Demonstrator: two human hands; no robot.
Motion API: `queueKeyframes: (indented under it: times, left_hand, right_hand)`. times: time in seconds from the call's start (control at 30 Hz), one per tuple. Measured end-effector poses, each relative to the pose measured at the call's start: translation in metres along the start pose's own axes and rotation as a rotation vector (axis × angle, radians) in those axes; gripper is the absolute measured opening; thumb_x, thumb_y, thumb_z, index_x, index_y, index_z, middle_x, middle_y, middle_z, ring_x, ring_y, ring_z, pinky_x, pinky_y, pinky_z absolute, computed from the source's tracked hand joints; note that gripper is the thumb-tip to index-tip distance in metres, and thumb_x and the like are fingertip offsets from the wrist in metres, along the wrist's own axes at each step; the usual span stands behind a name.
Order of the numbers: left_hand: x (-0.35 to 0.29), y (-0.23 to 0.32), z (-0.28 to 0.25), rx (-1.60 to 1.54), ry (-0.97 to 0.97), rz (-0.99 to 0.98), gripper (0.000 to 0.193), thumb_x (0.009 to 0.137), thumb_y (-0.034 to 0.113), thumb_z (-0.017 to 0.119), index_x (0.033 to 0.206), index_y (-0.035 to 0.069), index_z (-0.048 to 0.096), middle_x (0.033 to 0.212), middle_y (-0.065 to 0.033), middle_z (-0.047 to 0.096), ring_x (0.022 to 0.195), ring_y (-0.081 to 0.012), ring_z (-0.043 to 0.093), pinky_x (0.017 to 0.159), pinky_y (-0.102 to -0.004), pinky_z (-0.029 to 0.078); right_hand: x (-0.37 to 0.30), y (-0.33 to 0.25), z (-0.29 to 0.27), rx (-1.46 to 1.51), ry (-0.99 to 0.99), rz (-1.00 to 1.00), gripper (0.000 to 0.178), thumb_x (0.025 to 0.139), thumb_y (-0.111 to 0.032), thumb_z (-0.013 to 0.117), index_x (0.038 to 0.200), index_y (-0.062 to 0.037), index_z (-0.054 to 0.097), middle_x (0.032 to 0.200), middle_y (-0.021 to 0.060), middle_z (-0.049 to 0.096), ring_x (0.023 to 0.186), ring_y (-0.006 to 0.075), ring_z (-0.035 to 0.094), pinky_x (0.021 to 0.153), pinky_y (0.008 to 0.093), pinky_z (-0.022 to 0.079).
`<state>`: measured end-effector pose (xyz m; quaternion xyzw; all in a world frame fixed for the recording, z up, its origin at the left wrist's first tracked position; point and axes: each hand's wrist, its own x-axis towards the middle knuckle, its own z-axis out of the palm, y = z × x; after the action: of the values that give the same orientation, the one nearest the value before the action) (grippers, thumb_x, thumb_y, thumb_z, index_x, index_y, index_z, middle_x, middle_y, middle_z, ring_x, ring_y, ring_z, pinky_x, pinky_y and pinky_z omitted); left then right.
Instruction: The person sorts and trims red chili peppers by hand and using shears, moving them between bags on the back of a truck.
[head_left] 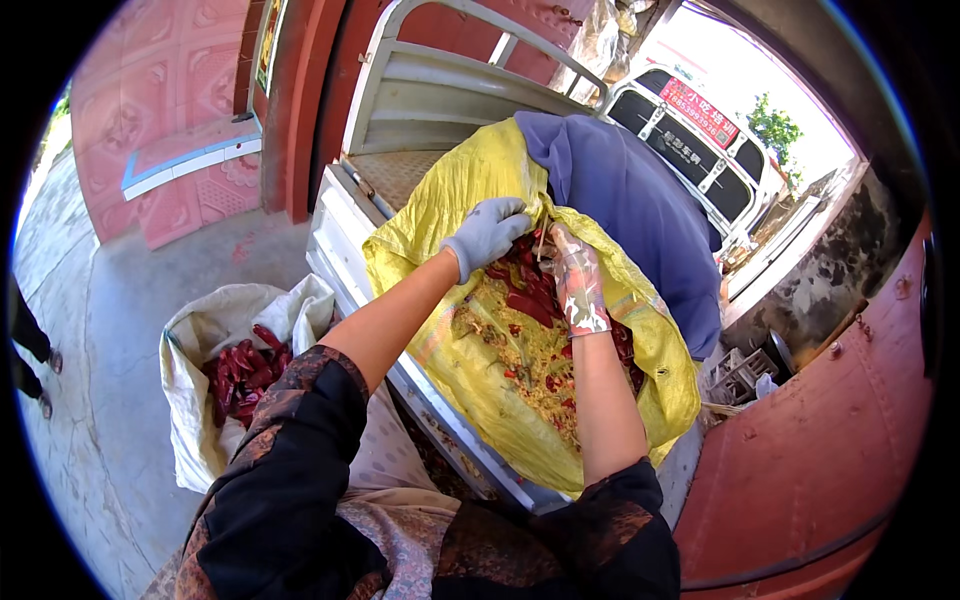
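Note:
My left hand [487, 236], in a grey glove, is closed at the far side of an opened yellow woven sack [490, 160]. Dark red dried chili peppers [530, 285] show right by its fingertips. Close beside it, my right hand [578, 275] wears a camouflage-patterned glove with a pale palm side. Its fingers curl inward among thin stems, and what they grip is hidden. Below both hands, the sack holds a yellowish heap of seeds and scraps [515, 355] with red bits mixed in.
The sack lies on a white truck bed with a raised side rail [400, 60]. A blue-purple cloth [630, 200] covers a bulk behind it. At left, a white sack [185, 400] of red chilies stands on the concrete floor. Another person's legs [30, 345] show farther left. A red metal door [800, 440] stands right.

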<state>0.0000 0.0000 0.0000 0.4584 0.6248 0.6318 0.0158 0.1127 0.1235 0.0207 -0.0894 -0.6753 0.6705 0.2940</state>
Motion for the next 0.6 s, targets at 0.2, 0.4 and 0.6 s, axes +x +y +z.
queueKeyframes:
  times: [0.2,0.4,0.6]
  left_hand:
    - [-0.008,-0.007,0.012,0.012,0.101,0.087,0.015,0.083,0.015,0.053,0.081,0.0,0.056,0.067,0.0016,0.048,0.065,-0.0078,0.043,0.059,-0.0251,0.039]
    - [0.002,-0.009,-0.005,-0.281,0.136,-0.059,0.015,0.085,0.016,0.051,0.081,0.003,0.058,0.067,0.0051,0.046,0.063,-0.0049,0.04,0.058,-0.0217,0.035]
    - [-0.005,0.008,-0.02,0.265,0.169,-0.021,0.024,0.084,0.021,0.054,0.098,0.003,0.058,0.078,-0.0048,0.058,0.079,-0.0189,0.056,0.073,-0.0273,0.042]
  right_hand:
    - [-0.004,-0.009,0.001,-0.293,-0.053,0.057,0.017,0.079,-0.019,0.067,0.083,-0.0024,0.068,0.066,0.0032,0.062,0.051,0.0101,0.052,0.046,0.0242,0.039]
    - [-0.048,-0.008,-0.021,-0.502,-0.413,0.24,0.021,0.082,-0.013,0.058,0.095,0.0021,0.065,0.074,0.0055,0.064,0.056,0.006,0.051,0.046,0.02,0.038]
    - [-0.099,-0.044,-0.02,-0.387,-0.359,0.267,0.02,0.084,-0.01,0.058,0.099,0.0026,0.058,0.097,0.0098,0.063,0.072,0.012,0.062,0.054,0.0223,0.048]
